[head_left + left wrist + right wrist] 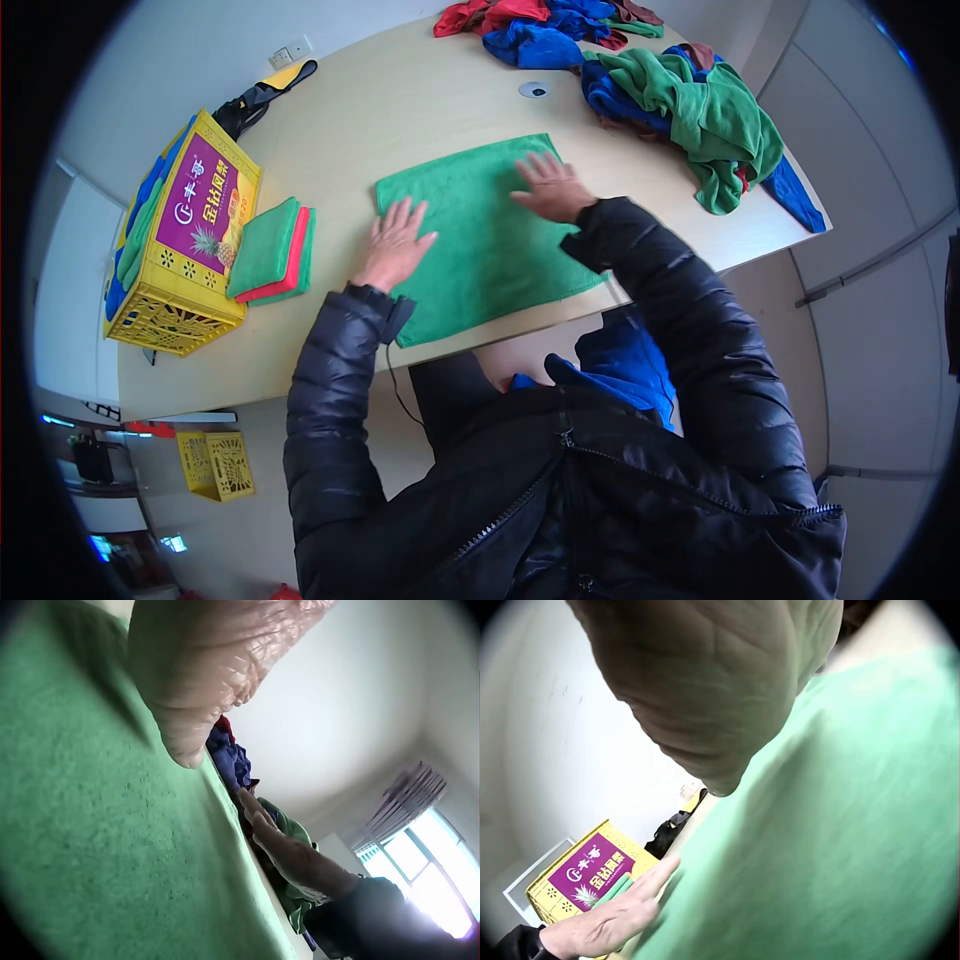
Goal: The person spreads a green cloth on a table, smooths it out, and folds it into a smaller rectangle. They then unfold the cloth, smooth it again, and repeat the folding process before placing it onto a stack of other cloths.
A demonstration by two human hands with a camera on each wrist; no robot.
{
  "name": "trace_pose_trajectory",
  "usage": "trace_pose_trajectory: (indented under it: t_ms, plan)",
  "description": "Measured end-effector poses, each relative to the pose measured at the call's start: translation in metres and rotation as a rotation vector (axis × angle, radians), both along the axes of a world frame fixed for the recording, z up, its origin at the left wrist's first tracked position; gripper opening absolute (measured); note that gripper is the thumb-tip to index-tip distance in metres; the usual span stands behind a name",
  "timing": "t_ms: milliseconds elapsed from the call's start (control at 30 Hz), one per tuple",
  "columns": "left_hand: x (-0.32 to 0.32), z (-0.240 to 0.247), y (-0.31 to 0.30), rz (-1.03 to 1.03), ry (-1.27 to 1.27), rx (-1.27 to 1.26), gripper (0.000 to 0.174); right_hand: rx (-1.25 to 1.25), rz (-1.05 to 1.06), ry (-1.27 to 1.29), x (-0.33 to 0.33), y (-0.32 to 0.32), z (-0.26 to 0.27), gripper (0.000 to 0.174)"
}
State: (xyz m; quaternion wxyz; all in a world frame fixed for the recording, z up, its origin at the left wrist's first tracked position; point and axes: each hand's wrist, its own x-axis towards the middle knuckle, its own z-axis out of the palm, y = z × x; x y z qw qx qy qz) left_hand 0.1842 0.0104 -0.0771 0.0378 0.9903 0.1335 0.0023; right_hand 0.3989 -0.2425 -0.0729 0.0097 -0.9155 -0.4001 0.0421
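A green towel (480, 240) lies spread flat on the table, one edge along the table's front. Over its left side is my left hand (396, 247), palm down with fingers spread and straight. My right hand (552, 187) lies over the far right part of the towel, its fingers also spread. Neither hand grips anything. In the left wrist view the thumb side of the left hand (217, 675) hangs close over the towel (135, 825). The right wrist view has the right palm (720, 690) close above the cloth.
A yellow crate (180, 290) holding cloths stands at the left; beside it is a stack of folded green and red towels (270, 255). Crumpled green and blue cloths (700, 115) pile at the right, with red and blue ones (540, 30) behind. Blue cloth (620, 365) hangs below the table edge.
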Motion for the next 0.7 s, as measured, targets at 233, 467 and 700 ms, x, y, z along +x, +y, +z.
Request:
trace_pose_trajectory:
  t_ms: [233,467,700]
  plan:
    - [0.018,-0.004,0.03,0.041,0.088,0.039,0.067,0.071,0.142,-0.023,0.04,0.002,-0.025,0.078]
    - [0.075,-0.001,0.038,-0.032,0.001,0.119,0.066,0.143,0.101,-0.06,0.046,0.054,-0.014,0.073]
    - [0.127,-0.018,0.018,-0.065,0.02,-0.023,0.066,0.136,0.227,0.027,0.023,0.106,-0.025,0.074]
